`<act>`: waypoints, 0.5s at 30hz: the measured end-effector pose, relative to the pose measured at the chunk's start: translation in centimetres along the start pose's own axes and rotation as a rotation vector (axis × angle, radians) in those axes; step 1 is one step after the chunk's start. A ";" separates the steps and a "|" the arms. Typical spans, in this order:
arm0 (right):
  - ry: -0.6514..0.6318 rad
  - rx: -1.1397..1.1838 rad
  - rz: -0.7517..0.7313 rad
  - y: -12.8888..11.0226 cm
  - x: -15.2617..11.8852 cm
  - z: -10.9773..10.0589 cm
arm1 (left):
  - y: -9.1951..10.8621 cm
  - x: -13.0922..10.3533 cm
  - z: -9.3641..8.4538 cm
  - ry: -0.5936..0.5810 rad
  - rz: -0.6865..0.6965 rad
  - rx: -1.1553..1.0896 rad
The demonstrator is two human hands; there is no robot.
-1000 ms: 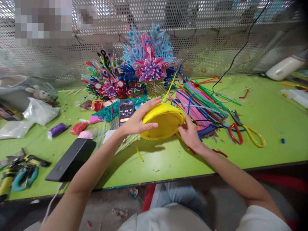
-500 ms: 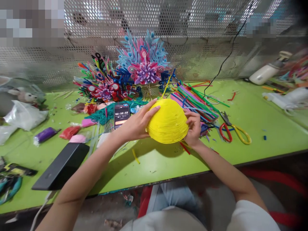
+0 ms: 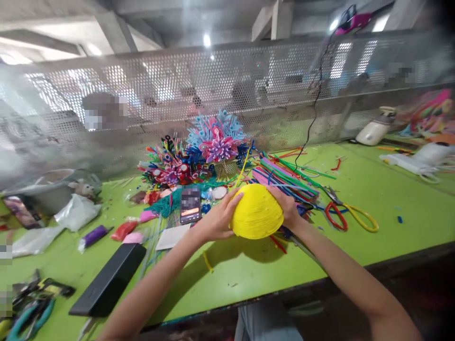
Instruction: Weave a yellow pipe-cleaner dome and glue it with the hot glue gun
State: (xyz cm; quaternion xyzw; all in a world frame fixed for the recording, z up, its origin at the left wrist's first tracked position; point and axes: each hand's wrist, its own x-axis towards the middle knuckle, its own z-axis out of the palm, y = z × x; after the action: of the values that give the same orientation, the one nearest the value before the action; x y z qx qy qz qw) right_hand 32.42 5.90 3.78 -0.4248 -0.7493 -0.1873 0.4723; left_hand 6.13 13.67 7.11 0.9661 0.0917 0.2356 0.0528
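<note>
Left hand (image 3: 216, 220) and right hand (image 3: 289, 210) clasp opposite flanks of the yellow woven dome (image 3: 256, 211), rounded side facing the person, held just above the green table (image 3: 355, 222) midway along its near edge, both hands equally near.

A lime-green worktop (image 3: 355, 199) is carrying red-and-yellow-handled scissors (image 3: 350, 215), a bundle of coloured pipe cleaners (image 3: 284, 177), a black rectangular power bank (image 3: 108, 279) and a smartphone (image 3: 190, 204).

phone (image 3: 190, 204) screen blurred, no text readable anywhere
</note>
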 end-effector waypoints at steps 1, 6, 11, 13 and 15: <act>0.039 -0.023 0.000 -0.1 0.0 -0.1 | 0.2 0.0 0.5 0.016 -0.014 -0.010; 0.085 -0.033 0.124 -0.1 0.3 0.0 | 0.7 0.9 2.3 0.166 -0.274 0.021; 0.143 0.046 0.086 0.2 0.4 0.9 | -0.5 1.2 2.8 0.255 -0.541 -0.060; 0.183 0.055 0.032 0.0 0.5 1.0 | -1.4 0.8 3.5 0.329 -0.478 -0.092; 0.236 0.049 -0.024 -0.5 0.6 0.8 | -2.3 0.3 4.5 0.373 -0.415 -0.116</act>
State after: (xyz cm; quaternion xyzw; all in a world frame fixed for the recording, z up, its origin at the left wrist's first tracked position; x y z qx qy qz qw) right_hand 31.49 6.47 3.94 -0.3792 -0.6979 -0.2231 0.5651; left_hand 8.14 15.76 2.92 0.8620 0.2820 0.3983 0.1374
